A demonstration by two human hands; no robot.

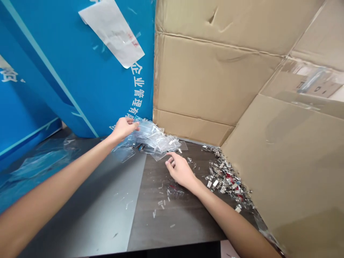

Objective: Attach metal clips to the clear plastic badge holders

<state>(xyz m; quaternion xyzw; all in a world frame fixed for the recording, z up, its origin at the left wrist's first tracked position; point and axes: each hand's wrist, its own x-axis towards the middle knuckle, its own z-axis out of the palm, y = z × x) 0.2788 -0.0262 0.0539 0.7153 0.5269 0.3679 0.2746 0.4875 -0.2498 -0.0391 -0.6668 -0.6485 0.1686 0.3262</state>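
Note:
A heap of clear plastic sleeves (156,139) lies at the back of the dark table (177,218), in the corner. My left hand (124,128) reaches to the heap's left edge, fingers closed on one clear sleeve. My right hand (179,169) rests on the table just in front of the heap, fingers curled, fingertips at the edge of the nearest sleeve. What, if anything, is pinched in it is too small to see.
A pile of small metal clips (225,177) runs along the right beside a cardboard wall (295,161). More cardboard (204,82) stands behind. A blue printed board (80,79) leans at the left. Plastic bags (37,165) lie at far left. Small clear bits (161,204) are scattered on the table.

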